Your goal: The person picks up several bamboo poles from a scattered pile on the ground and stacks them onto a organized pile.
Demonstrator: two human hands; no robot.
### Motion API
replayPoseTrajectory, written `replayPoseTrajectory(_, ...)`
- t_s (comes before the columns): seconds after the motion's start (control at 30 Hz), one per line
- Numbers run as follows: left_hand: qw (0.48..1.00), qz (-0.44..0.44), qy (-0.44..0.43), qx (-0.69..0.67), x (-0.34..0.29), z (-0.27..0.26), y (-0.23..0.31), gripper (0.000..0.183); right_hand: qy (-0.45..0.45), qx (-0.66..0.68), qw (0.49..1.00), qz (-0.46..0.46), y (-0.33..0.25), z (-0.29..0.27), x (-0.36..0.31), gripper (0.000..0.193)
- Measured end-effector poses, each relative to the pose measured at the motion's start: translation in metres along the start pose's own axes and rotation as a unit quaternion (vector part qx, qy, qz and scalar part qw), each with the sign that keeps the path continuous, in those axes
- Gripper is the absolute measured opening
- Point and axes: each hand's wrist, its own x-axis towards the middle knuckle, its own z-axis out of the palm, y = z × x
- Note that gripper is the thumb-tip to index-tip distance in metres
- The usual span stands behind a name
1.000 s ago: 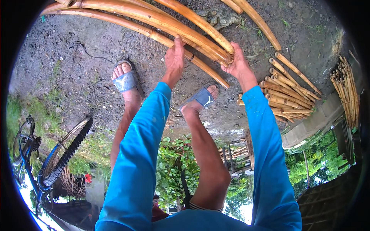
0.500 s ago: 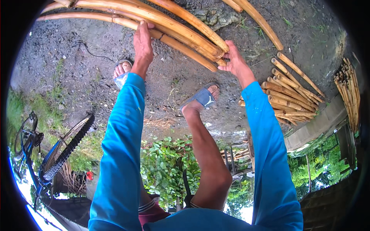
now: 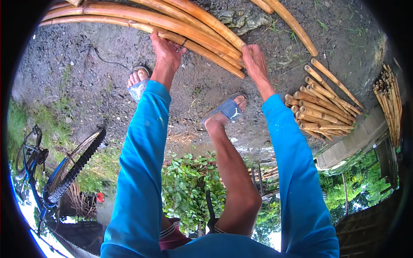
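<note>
Several long, yellow-brown bamboo poles [image 3: 172, 20] lie close together across the upper left, their cut ends toward the right. My left hand [image 3: 167, 52] is closed around the nearest bamboo pole [image 3: 206, 55], its thumb at the near side and some fingers hidden. At the right ends of the poles, my right hand [image 3: 257, 63] grips the end of an upper bamboo pole [image 3: 215, 23]; its fingertips are partly out of sight behind the poles. Both blue-sleeved arms reach forward from the lower edge.
A pile of shorter bamboo pieces [image 3: 322, 105] lies at the right, beside a concrete edge [image 3: 355, 144]. Another bamboo bundle [image 3: 389, 103] is farther right. Two more poles [image 3: 294, 28] lie at the top. My sandalled feet [image 3: 230, 109] stand on wet ground; a bicycle [image 3: 56, 172] is at left.
My right hand has shifted left along with the pole ends, and its fingers now show less. My left hand has moved slightly right and nearer. The poles' ends sit differently against each other.
</note>
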Motion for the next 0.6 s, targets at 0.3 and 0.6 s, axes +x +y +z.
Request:
replayPoseTrajectory(0.3, 0.997, -0.053, -0.041, -0.038, -0.001, -0.028, 0.007, 0.102, -0.012, -0.179, 0.938, -0.295, -0.003, 0.000, -0.020, 0.046)
replayPoseTrajectory(0.6, 0.997, -0.056, -0.043, -0.003, 0.004, -0.025, 0.010, 0.109, -0.131, -0.023, 0.970, -0.201, -0.089, 0.018, 0.018, 0.070)
